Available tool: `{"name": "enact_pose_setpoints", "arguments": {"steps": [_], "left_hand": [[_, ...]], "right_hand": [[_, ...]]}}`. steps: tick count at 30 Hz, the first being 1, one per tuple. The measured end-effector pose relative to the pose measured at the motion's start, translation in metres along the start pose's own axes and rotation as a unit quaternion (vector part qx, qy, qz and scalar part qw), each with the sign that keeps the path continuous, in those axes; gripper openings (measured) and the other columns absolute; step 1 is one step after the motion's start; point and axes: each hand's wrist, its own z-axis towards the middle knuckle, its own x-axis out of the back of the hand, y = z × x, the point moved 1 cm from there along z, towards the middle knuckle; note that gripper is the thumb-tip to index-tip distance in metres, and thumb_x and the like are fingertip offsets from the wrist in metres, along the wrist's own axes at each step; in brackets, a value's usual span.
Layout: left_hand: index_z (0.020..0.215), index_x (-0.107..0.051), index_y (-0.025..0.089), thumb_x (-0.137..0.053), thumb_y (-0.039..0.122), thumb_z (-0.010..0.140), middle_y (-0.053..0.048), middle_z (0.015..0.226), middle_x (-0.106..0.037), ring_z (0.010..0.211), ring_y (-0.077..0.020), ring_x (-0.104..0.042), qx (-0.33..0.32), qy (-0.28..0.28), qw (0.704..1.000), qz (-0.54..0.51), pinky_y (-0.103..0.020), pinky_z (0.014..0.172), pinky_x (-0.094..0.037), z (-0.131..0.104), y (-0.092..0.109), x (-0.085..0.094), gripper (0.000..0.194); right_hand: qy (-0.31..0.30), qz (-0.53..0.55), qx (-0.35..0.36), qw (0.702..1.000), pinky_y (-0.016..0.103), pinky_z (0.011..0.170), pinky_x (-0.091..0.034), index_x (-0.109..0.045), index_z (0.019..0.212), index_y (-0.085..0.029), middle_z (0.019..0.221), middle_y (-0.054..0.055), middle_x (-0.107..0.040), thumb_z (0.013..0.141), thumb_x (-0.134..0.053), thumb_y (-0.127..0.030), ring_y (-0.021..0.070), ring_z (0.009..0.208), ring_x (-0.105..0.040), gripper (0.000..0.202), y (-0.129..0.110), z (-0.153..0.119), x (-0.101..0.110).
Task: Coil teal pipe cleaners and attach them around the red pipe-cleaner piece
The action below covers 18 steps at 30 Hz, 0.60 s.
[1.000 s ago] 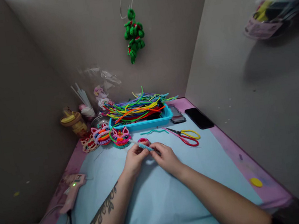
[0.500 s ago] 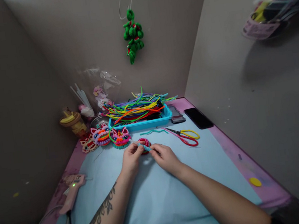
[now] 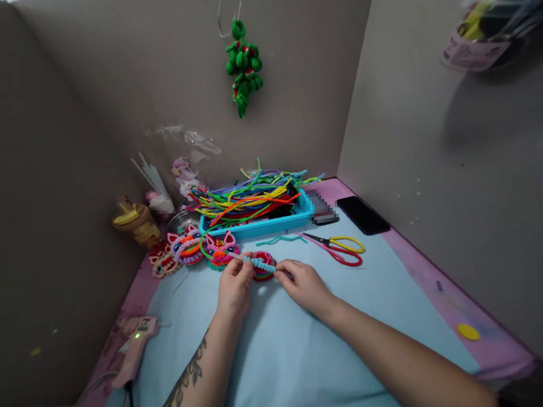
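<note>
A: Hands, quick?
B: Left hand [image 3: 235, 286]: thumb and fingers pinched on the left end of the light blue coil [image 3: 261, 264]. Right hand [image 3: 306, 286]: fingertips closed on the other end. Hands apart, coil strung between them.
A: Coil position?
B: Mid-table, sloping down toward the right hand, in front of the round pinkish-red piece [image 3: 267, 256]. Whether the two touch, can't tell.
A: Anything past the left fingers?
B: Pale stick end [image 3: 235, 256], pointing at the pink-eared face piece [image 3: 221, 251]. Can't tell if it runs inside the coil.
A: How to do this bit well?
B: Judgement: light pinch, ends only, so the turns don't flatten. Even pull from both sides; a hard tug would likely stretch gaps. Any twist should go with the winding, not against it. Wrists low, for steadiness.
A: Risks?
B: Probably a slipped end springing loose, or the coil snagging the round piece behind. Lifting it a little would help.
A: Nearby?
B: Scissors [image 3: 330, 242] right of the right hand, teal stem [image 3: 281, 239] beyond the hands, glue gun [image 3: 136, 354] well off to the left, green light on.
</note>
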Motion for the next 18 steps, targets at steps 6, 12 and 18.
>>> {"name": "enact_pose_setpoints", "arguments": {"steps": [6, 12, 18], "left_hand": [[0.088, -0.067, 0.013, -0.083, 0.029, 0.058, -0.007, 0.086, -0.072, 0.077, -0.0171, -0.065, 0.015, -0.046, 0.998, 0.035, -0.028, 0.074, -0.047, -0.0032, -0.0034, -0.0037, 0.038], [0.085, -0.066, 0.014, -0.083, 0.032, 0.055, -0.004, 0.076, -0.07, 0.069, -0.0148, -0.063, -0.002, -0.01, 1.0, 0.022, -0.026, 0.068, -0.048, -0.0003, -0.0025, 0.0004, 0.038], [0.083, -0.063, 0.015, -0.082, 0.033, 0.057, -0.002, 0.075, -0.068, 0.069, -0.0131, -0.063, -0.006, 0.0, 1.0, -0.002, -0.026, 0.07, -0.049, 0.001, -0.0033, -0.0002, 0.037]], "right_hand": [[-0.008, 0.018, 0.006, 1.0, 0.027, 0.07, -0.044, -0.062, 0.088, -0.019, 0.081, 0.004, -0.066, 0.086, -0.051, -0.023, 0.0173, 0.076, -0.06, 0.012, -0.0005, -0.0007, 0.0005], [-0.019, 0.023, 0.006, 1.0, 0.028, 0.07, -0.044, -0.062, 0.087, -0.02, 0.078, 0.003, -0.066, 0.087, -0.047, -0.021, 0.0173, 0.074, -0.06, 0.015, 0.0019, -0.0005, -0.0004], [0.018, 0.089, -0.009, 0.996, 0.031, 0.073, -0.047, -0.06, 0.108, -0.02, 0.099, 0.007, -0.064, 0.08, -0.057, -0.025, 0.0172, 0.081, -0.059, 0.028, 0.0048, 0.0024, 0.0019]]}}
